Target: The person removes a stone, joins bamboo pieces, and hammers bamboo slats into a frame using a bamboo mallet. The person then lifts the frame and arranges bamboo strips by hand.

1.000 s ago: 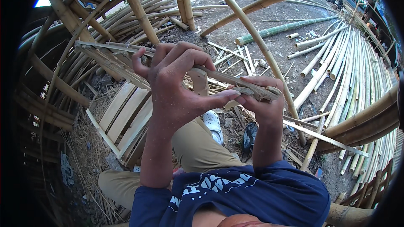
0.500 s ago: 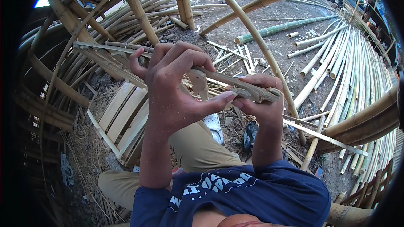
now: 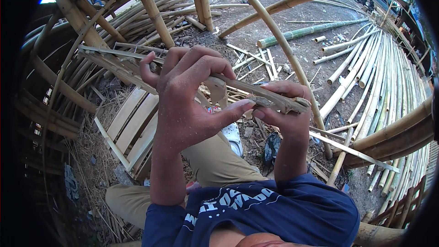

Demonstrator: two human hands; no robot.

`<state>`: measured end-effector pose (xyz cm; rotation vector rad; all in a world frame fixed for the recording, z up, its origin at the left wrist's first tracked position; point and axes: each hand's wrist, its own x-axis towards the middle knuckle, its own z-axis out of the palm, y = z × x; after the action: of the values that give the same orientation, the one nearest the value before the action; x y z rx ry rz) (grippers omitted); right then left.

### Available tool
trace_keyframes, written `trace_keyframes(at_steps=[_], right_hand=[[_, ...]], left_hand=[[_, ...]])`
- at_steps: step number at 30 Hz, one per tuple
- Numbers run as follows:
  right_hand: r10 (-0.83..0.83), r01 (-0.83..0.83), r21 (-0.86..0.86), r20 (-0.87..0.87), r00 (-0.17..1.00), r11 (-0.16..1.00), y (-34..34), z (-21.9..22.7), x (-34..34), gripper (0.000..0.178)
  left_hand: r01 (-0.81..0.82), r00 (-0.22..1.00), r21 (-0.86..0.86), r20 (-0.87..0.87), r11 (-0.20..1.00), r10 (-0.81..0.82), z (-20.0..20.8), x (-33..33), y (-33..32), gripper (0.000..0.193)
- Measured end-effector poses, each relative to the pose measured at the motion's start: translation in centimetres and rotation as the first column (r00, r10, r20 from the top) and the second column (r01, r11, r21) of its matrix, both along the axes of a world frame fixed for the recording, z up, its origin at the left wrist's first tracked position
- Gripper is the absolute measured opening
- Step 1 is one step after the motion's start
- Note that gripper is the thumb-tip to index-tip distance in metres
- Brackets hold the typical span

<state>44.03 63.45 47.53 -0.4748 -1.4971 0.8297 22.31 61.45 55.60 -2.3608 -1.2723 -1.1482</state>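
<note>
Both my hands hold a long piece of split bamboo (image 3: pixel 256 88) out in front of my chest, slanting down from far left to near right. My left hand (image 3: pixel 180 96) curls its fingers over the middle, and its thumb reaches along the underside toward the rough, splintered right end. At that end my right hand (image 3: pixel 294 120) pinches the piece between thumb and fingers. A pale, flat bit of bamboo (image 3: pixel 217 92) shows below it, between the left fingers and thumb. Toward the left, several strips fan apart; how they join is hidden behind my left hand.
A slatted bamboo panel (image 3: pixel 132 123) lies on the ground to the left. Bamboo uprights (image 3: pixel 153 13) and a curved pole (image 3: pixel 279 36) stand close ahead. Long poles (image 3: pixel 388 77) lie stacked at right, near a thick green pole (image 3: pixel 311 32). Offcuts and shavings litter the ground.
The right end of the split bamboo and my right hand have shifted slightly to the right. My left hand keeps nearly the same place and grip.
</note>
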Motion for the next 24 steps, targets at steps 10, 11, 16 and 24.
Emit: trace_keyframes(at_steps=[10, 11, 16, 24], right_hand=[[-0.081, 0.087, 0.107, -0.057, 0.995, 0.991, -0.2, 0.1, -0.8, 0.039], [-0.081, 0.086, 0.106, -0.056, 0.995, 0.991, -0.2, 0.1, -0.8, 0.039], [-0.029, 0.033, 0.068, -0.057, 0.998, 0.997, -0.1, 0.0, -0.4, 0.038], [0.073, -0.073, -0.003, -0.052, 0.996, 0.997, 0.5, -0.1, 0.2, 0.038]], left_hand=[[-0.005, 1.0, 0.008, 0.002, 1.0, 0.005, 0.1, -0.4, -0.1, 0.052], [-0.007, 1.0, 0.017, 0.003, 1.0, 0.007, 0.0, -0.3, -0.1, 0.052], [-0.001, 0.999, 0.031, 0.037, 1.0, 0.0, -0.3, 0.0, 0.0, 0.053], [-0.023, 0.997, -0.024, 0.067, 0.999, 0.025, 0.0, 0.5, -0.3, 0.05]])
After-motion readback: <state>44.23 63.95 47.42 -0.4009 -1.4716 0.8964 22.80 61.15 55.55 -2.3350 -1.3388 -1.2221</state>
